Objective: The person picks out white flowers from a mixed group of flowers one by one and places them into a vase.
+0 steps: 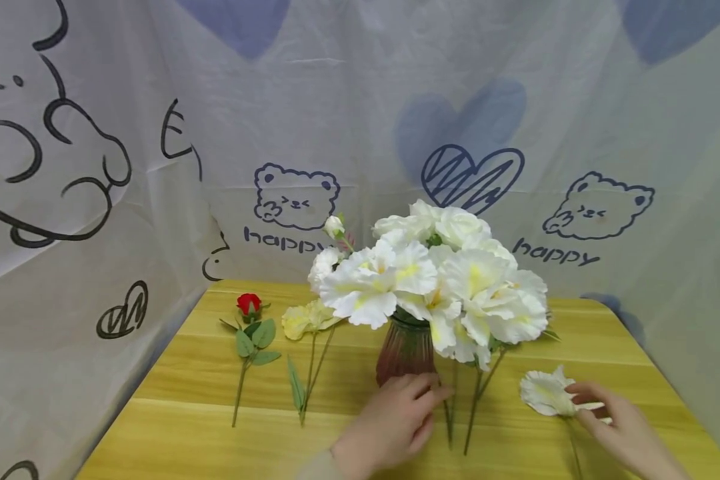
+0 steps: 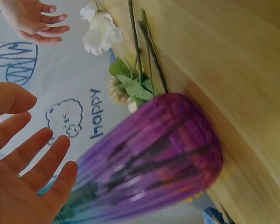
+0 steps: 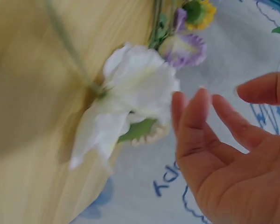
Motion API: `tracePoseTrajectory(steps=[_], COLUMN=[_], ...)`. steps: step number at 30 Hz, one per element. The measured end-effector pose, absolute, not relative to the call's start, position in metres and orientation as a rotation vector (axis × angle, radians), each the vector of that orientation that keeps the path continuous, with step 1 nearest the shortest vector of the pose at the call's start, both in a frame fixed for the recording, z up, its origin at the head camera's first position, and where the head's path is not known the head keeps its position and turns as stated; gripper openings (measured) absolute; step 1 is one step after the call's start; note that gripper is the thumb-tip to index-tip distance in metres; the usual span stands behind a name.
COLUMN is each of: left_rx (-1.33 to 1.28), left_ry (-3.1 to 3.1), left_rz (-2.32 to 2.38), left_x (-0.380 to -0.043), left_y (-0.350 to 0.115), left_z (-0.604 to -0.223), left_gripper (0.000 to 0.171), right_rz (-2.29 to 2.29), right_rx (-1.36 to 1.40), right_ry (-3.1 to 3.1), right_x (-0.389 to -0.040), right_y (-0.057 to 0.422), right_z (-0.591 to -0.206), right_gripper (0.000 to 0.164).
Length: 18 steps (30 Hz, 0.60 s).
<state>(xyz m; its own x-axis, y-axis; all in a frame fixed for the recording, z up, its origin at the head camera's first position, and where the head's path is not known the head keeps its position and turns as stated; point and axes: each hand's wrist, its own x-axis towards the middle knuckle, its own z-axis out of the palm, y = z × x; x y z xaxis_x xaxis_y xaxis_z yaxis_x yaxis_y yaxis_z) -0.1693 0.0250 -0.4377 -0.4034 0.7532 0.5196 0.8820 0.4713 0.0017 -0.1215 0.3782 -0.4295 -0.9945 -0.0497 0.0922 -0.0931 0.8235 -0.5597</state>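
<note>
A ribbed glass vase (image 1: pixel 405 353), pink-purple towards its base in the left wrist view, holds a big bunch of white artificial flowers (image 1: pixel 378 273). In front of its base is my left hand (image 1: pixel 396 417), whose fingers (image 2: pixel 42 154) are spread beside the glass (image 2: pixel 163 144) and grip nothing. On the right of the table lies a single white flower (image 1: pixel 546 392) with a thin stem. My right hand (image 1: pixel 615 420) is close beside its petals (image 3: pixel 140 79). In the right wrist view the fingers of the right hand (image 3: pixel 224 140) are loosely bent, with nothing between them; whether they touch the petals I cannot tell.
On the wooden table (image 1: pixel 174 400), a red rose (image 1: pixel 249 305) and a pale yellow flower (image 1: pixel 306 319) lie left of the vase. Several stems (image 1: pixel 474 413) stretch out in front, right of the vase. A purple-edged flower (image 3: pixel 186 49) and a yellow one (image 3: pixel 203 14) show in the right wrist view. Printed cloth (image 1: pixel 360 100) hangs behind.
</note>
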Motion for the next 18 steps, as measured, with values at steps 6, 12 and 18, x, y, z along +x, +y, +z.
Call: tracePoseTrajectory(steps=[6, 12, 18], left_rx=[-1.419, -1.527, -1.646], left_ry=[-2.315, -2.339, -2.451], left_rz=[-0.314, -0.248, -0.163], left_x=[-0.163, -0.156, -0.152], left_y=[0.042, 0.062, 0.076], left_z=[-0.439, -0.443, -0.454], left_gripper=[0.035, 0.040, 0.049], right_rz=[1.043, 1.179, 1.555], right_rx=[-0.021, -0.046, 0.246], right_ry=[-3.160, -3.233, -3.169], right_x=[-0.116, -0.110, -0.110], right_y=[0.401, 0.415, 0.428], right_z=[-0.439, -0.458, -0.474], right_gripper=[0.033, 0.038, 0.041])
